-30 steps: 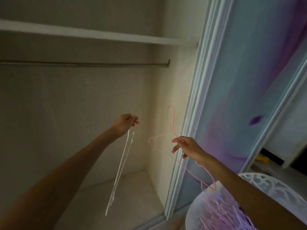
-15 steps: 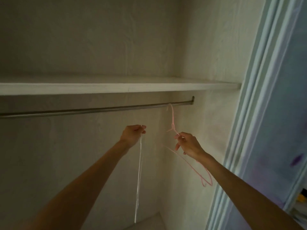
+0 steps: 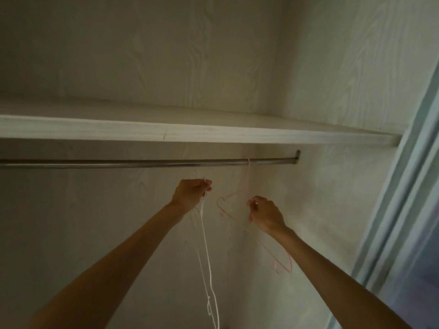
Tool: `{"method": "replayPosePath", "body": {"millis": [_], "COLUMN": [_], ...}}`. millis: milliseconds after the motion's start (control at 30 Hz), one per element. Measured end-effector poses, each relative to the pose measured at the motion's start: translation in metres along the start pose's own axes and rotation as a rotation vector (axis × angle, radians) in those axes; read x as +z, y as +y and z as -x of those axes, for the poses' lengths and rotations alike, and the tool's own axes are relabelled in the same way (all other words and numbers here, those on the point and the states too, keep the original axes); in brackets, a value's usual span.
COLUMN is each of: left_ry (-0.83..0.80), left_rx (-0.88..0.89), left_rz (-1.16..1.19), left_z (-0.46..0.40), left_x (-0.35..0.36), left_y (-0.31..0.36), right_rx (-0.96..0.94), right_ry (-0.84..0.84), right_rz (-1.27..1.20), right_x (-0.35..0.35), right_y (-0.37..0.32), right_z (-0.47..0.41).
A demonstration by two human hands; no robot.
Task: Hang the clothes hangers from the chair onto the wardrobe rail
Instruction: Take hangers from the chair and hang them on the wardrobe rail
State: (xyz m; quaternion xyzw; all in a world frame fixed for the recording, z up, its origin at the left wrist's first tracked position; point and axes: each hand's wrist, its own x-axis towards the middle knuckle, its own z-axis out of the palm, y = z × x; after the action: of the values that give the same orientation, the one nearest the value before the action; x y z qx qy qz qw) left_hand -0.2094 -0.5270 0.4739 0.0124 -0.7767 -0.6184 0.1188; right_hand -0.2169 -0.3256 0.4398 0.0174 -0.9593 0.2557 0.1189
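Observation:
A grey metal wardrobe rail (image 3: 147, 163) runs across under a white shelf. A thin pink wire hanger (image 3: 247, 184) has its hook over the rail near the right end, its body slanting down to the right. My right hand (image 3: 264, 216) pinches the pink hanger just below its neck. My left hand (image 3: 191, 194), a little left and below the rail, grips the top of a white wire hanger (image 3: 206, 257) that hangs straight down, edge-on. The chair is out of view.
The white shelf (image 3: 213, 135) sits close above the rail. The wardrobe's pale back wall and right side wall (image 3: 344, 198) enclose the space. A pale blue sliding-door frame (image 3: 403, 198) stands at the right edge.
My right hand has lifted the pink hanger and its hook now sits over the rail. The view has tilted upward. My left hand has risen slightly with the white hanger.

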Motion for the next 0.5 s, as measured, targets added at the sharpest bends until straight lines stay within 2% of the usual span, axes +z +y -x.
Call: {"method": "replayPosePath", "body": {"millis": [133, 233, 300, 433, 500], "left_ry": [-0.017, -0.047, -0.067, -0.094, -0.101], "left_rx": [0.005, -0.008, -0.014, 0.003, 0.009], "left_rz": [-0.002, -0.025, -0.047, -0.107, -0.132], "left_z": [0.002, 0.002, 0.003, 0.002, 0.001], "left_x": [0.002, 0.0, -0.003, -0.006, -0.007], "left_y": [-0.005, -0.006, -0.005, -0.004, -0.003], "right_rx": [-0.019, -0.217, -0.376, -0.497, -0.561], "right_ry": [-0.03, 0.246, 0.338, 0.212, 0.221], "right_rz": [0.13, 0.231, 0.317, 0.527, 0.553], "right_x": [-0.003, -0.025, -0.039, -0.042, -0.043], "right_y": [0.005, -0.006, -0.018, -0.031, -0.026], "right_z": [0.003, -0.011, -0.036, -0.074, -0.079]}}
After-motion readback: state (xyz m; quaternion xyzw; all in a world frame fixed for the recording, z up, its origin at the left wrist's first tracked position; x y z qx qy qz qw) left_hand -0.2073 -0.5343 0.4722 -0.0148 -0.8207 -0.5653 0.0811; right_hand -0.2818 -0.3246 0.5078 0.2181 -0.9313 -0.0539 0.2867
